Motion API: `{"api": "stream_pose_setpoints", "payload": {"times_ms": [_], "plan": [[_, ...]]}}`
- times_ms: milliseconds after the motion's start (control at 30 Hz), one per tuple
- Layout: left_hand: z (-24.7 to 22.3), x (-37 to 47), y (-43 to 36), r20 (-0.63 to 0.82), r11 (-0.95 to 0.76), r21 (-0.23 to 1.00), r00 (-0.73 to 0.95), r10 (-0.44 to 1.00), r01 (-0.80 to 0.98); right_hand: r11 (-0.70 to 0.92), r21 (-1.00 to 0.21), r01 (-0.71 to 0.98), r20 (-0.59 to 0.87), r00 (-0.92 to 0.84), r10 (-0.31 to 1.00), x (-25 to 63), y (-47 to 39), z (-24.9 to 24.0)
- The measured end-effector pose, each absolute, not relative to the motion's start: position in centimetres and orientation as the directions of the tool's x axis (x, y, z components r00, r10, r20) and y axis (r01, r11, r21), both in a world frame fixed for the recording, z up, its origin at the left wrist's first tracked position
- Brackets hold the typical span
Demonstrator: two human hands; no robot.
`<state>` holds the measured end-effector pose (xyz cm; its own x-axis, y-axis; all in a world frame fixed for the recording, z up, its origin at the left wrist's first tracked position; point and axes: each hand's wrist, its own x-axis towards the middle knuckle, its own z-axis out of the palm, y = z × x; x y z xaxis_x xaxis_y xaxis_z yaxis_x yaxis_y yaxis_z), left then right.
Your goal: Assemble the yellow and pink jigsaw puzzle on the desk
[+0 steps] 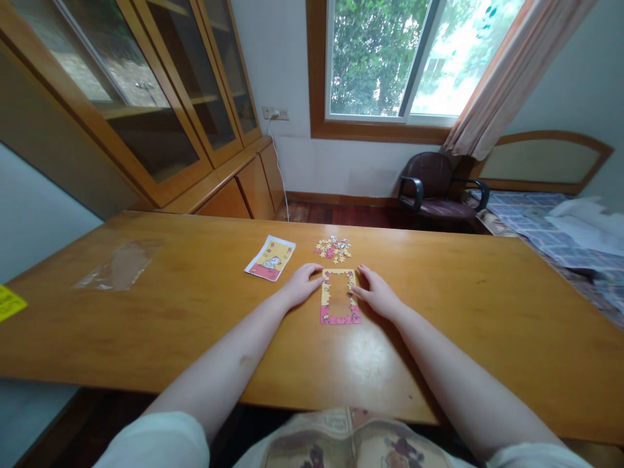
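Observation:
A rectangular jigsaw puzzle border [341,320], yellow above and pink below, lies flat on the wooden table [195,279]. Bare tabletop shows through its middle. My left hand [299,286] rests at the border's upper left side, thumb and fingers apart, fingertips at its edge. On the opposite side, my right hand [380,296] has its fingers spread, with the thumb touching the right strip. Just beyond the border is a small heap of loose puzzle pieces [333,249], yellow, pink and white. A picture sheet [271,259] in matching colours lies beyond my left hand.
A crumpled clear plastic bag [119,265] lies on the table's left part, with a yellow label [10,303] at the far left edge. Past the table stand a glass-fronted cabinet [195,84], a dark armchair [433,185] and a bed [550,221].

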<state>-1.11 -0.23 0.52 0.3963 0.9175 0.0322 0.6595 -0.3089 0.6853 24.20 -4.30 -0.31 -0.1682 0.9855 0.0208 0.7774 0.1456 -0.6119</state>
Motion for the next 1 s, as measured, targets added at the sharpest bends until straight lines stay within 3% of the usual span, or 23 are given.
{"api": "stream_pose_setpoints", "payload": {"times_ms": [67,167,267,400,567,833,1000], "plan": [[0.9,-0.6,0.9,-0.018,-0.203,0.721,0.311,0.95,0.662,0.057,-0.645,0.762,-0.008,-0.082,0.997,23.9,-2.7,0.2],[1.3,0.3,2.4,-0.043,-0.058,0.703,0.124,0.991,0.709,-0.018,-0.599,0.801,-0.055,-0.018,0.998,23.9,0.2,0.9],[1.1,1.2,3.2,0.093,-0.079,0.623,0.026,0.995,0.778,0.091,-0.528,0.845,0.138,-0.021,0.99,24.2,2.3,0.7],[0.5,1.9,3.2,0.102,-0.22,0.421,0.195,0.976,0.88,0.35,-0.333,0.876,0.215,-0.291,0.932,23.8,2.3,-0.5],[0.6,2.4,3.0,0.011,-0.311,0.253,0.319,0.948,0.916,0.392,-0.254,0.884,0.078,-0.386,0.919,22.5,1.5,-0.7],[1.0,1.9,2.8,0.016,-0.36,0.312,0.374,0.927,0.879,0.296,-0.305,0.905,0.13,-0.268,0.954,23.6,1.9,-0.5],[0.9,2.0,2.8,0.011,-0.363,0.276,0.374,0.927,0.89,0.266,-0.324,0.908,0.169,-0.222,0.96,23.9,2.1,-0.8]]}}
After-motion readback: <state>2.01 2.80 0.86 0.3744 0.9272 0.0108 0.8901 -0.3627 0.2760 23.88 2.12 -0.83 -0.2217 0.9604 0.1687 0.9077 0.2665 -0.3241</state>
